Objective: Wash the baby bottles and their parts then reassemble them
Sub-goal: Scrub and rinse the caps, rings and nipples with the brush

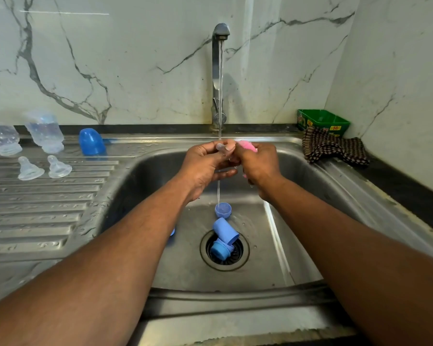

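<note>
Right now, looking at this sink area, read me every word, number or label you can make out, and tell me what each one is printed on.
"50/-" on a yellow price tag on the green cardboard box at the back right corner; it appears twice, on two faces of the box.
The other printing on that box is too blurred to read.
A faint stamped mark on the stainless steel sink rim is too small to read.
Nothing legible on the clear plastic bottles or blue caps.

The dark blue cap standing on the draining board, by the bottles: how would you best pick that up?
Probably from above, fingers and thumb pinching the straight sides of the dark blue cap below its dome. It stands upright, rounded top up, open end down on the draining board, so the dome would slip. There is free space around it, the nearest bottle standing apart to its left.
</note>
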